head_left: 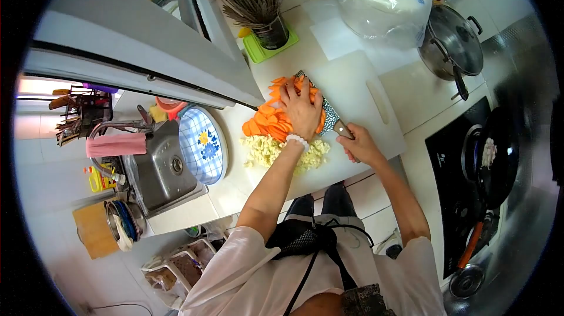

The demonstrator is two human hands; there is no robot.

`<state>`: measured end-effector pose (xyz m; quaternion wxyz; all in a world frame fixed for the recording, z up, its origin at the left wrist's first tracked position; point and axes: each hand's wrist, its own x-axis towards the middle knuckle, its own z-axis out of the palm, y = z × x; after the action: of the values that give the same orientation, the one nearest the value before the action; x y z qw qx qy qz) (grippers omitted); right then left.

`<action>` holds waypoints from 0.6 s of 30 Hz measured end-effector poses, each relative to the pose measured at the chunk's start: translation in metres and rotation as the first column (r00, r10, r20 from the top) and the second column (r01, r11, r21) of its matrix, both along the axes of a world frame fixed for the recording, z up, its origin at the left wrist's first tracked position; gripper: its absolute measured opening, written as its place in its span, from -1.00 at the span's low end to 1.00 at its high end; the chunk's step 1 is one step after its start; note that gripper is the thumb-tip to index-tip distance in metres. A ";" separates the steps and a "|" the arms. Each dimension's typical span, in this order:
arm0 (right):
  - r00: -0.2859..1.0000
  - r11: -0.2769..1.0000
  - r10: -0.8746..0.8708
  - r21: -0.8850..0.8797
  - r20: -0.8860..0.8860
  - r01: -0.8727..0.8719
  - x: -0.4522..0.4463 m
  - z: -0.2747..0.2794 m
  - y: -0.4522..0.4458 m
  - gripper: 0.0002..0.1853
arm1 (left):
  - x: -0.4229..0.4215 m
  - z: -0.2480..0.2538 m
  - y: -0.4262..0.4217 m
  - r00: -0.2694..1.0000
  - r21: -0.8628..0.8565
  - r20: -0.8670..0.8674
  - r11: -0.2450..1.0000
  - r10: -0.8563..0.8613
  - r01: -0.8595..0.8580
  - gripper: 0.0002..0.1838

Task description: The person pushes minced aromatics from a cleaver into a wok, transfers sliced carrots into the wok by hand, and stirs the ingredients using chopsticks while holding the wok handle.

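Note:
My right hand (359, 143) is closed around the wooden handle of a kitchen knife (330, 117) with a dark, patterned blade. The blade lies along the right side of a heap of orange carrot slices (267, 121). Fingers spread, my left hand (302, 110) rests over the carrot slices and reaches the blade; what is under the palm is hidden. A beaded bracelet circles that wrist. Below the carrots, pale yellow chopped vegetable pieces (261, 153) are spread out, partly covered by my left forearm. All this is on a white cutting board (352, 75).
On the left are a blue checked oval plate (198, 145) and a sink (167, 166). A window frame (176, 63) juts toward the board. A chopstick holder (271, 34), plastic bag (382, 2) and lidded pot (452, 40) stand behind. A wok (499, 163) sits on the right-hand stove.

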<state>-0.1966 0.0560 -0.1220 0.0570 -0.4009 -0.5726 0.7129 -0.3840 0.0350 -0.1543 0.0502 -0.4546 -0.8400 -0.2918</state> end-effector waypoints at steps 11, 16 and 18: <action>0.974 0.973 -0.224 0.052 -0.038 0.225 0.047 0.041 -0.029 -0.79 | 0.049 0.042 0.016 0.977 0.116 0.052 0.973 -0.205 0.198 -0.56; 0.932 0.932 -0.361 0.031 -0.022 0.361 0.071 0.082 -0.049 -0.81 | 0.077 0.073 0.022 0.947 0.129 0.033 0.941 -0.318 0.312 -0.55; 0.910 0.910 -0.409 0.046 -0.074 0.413 0.086 0.094 -0.054 -0.77 | 0.094 0.093 0.033 0.932 0.128 -0.045 0.923 -0.359 0.362 -0.53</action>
<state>-0.1103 0.0022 -0.0276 0.2357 -0.4878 -0.4947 0.6795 -0.2904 0.0682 -0.0610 0.0349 -0.5998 -0.7201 -0.3471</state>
